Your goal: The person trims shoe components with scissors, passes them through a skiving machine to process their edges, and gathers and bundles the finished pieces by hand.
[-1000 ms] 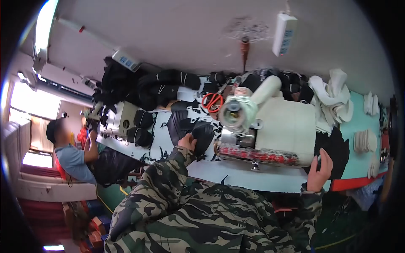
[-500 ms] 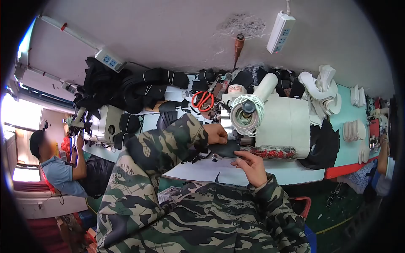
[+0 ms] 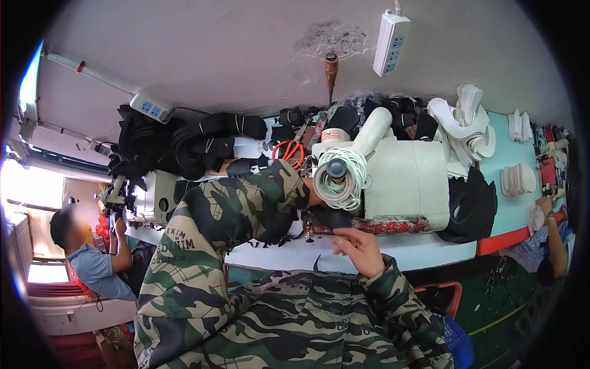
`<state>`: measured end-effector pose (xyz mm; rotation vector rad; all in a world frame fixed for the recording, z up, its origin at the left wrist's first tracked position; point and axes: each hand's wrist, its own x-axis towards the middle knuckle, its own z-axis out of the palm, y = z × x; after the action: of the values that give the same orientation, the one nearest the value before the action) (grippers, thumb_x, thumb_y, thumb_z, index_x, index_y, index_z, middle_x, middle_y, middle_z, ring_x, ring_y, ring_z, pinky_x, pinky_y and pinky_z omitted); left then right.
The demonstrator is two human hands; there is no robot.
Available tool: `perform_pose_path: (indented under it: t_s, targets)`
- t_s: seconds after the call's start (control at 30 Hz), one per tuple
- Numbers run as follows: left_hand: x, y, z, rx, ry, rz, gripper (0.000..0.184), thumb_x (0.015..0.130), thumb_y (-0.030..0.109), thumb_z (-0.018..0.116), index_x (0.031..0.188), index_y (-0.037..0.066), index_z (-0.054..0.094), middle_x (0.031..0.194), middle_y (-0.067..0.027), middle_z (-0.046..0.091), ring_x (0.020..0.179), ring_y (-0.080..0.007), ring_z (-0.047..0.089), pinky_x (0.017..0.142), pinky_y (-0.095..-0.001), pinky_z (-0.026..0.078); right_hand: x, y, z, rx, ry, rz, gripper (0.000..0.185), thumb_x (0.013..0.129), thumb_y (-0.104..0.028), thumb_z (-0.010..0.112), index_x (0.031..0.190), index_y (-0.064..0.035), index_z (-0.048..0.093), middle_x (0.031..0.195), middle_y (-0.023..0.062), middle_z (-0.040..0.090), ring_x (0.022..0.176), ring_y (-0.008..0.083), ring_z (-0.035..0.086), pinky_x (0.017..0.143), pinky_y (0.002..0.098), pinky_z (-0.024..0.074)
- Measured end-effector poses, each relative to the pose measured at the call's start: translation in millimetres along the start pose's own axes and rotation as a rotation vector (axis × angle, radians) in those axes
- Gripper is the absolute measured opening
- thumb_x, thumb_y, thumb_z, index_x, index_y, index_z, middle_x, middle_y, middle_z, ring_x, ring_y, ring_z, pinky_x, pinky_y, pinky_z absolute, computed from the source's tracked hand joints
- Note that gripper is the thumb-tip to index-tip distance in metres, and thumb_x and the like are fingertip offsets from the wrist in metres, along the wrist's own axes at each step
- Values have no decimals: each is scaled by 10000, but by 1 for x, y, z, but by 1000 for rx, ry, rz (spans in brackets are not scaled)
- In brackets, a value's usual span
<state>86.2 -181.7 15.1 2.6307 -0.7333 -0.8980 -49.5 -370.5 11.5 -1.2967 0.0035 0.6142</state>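
Note:
A flat black piece of material [image 3: 332, 218] lies at the working end of a white bench machine [image 3: 405, 178]. My left hand [image 3: 314, 195] reaches in at this end; the camouflage sleeve and a spool of pale green cord [image 3: 339, 178] cover most of it, so its fingers do not show. In front of the machine is my right hand [image 3: 362, 251], thumb and fingers apart, with the index fingertip at the black piece's near edge. Small black scraps [image 3: 270, 242] lie by my left forearm.
Red-handled scissors [image 3: 289, 152] lie behind my left forearm. Bundled black pieces [image 3: 203, 132] line the wall side, with white pieces [image 3: 470, 132] further right. A screwdriver [image 3: 330, 77] stands upright behind. One person [image 3: 98, 258] works at the left, another's arm [image 3: 556, 240] shows at right.
My left hand has moved in behind the cord spool and is now mostly hidden. The black piece has shifted slightly left, and my right hand has moved slightly left with it.

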Motion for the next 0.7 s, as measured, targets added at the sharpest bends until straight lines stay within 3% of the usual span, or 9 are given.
perform_pose_path:
  t_s: [0.07, 0.13, 0.23, 0.37, 0.47, 0.63, 0.67, 0.7]
  targets:
    - [2, 4, -3, 32, 65, 6, 287, 804, 222, 580, 1009, 24, 614, 862, -104, 635, 795, -215, 592, 717, -330, 462, -8, -3, -10, -19, -74, 108, 260, 861, -72, 539, 1078, 67, 567, 866, 122, 636, 716, 141, 621, 659, 239, 495]
    - [6, 3, -1, 55, 137, 20, 283, 805, 220, 580, 1006, 24, 613, 859, -103, 633, 798, -216, 588, 718, -330, 459, -10, -2, -19, -40, -43, 72, 239, 854, -71, 541, 1047, 63, 580, 813, 106, 642, 662, 131, 613, 609, 242, 492]
    - [13, 5, -6, 81, 249, 53, 278, 806, 217, 579, 1003, 23, 611, 853, -102, 629, 803, -217, 582, 719, -330, 456, -7, -11, -40, -471, 157, -141, 246, 827, -120, 585, 1028, 23, 596, 703, 95, 642, 592, 138, 613, 556, 266, 484]
    - [13, 6, -11, 89, 417, 91, 271, 808, 214, 579, 998, 23, 608, 846, -100, 625, 809, -218, 575, 721, -330, 451, 10, -44, -52, -678, 524, -260, 341, 795, -201, 645, 1016, 53, 591, 695, 127, 649, 625, 184, 642, 579, 284, 497]
    - [3, 14, -15, 70, 537, 122, 266, 809, 211, 578, 994, 23, 606, 841, -98, 622, 813, -219, 569, 722, -331, 447, 27, -54, -55, -577, 521, -195, 488, 743, -291, 696, 1010, 98, 577, 710, 149, 659, 672, 236, 657, 625, 307, 507]
    - [-38, 77, -38, -81, 821, 245, 258, 811, 207, 577, 988, 22, 602, 832, -96, 616, 820, -221, 560, 724, -331, 441, 41, -55, -63, -597, 442, -108, 563, 746, -331, 704, 1054, 113, 546, 702, 178, 658, 648, 176, 652, 616, 274, 496]
    - [-30, 7, 19, -112, 474, 218, 466, 762, 141, 617, 1200, 47, 487, 1200, -152, 500, 1049, -277, 526, 942, -376, 406, 41, -55, -64, -587, 440, -79, 555, 758, -320, 699, 1072, 108, 537, 698, 176, 656, 653, 172, 654, 609, 268, 496]
    - [-51, 45, 11, -148, 342, -24, 385, 756, 99, 610, 1127, 34, 532, 1137, -166, 529, 1038, -332, 522, 925, -392, 402, 40, -56, -65, -584, 451, -82, 555, 758, -320, 699, 1072, 108, 537, 698, 176, 656, 653, 172, 654, 609, 268, 496]
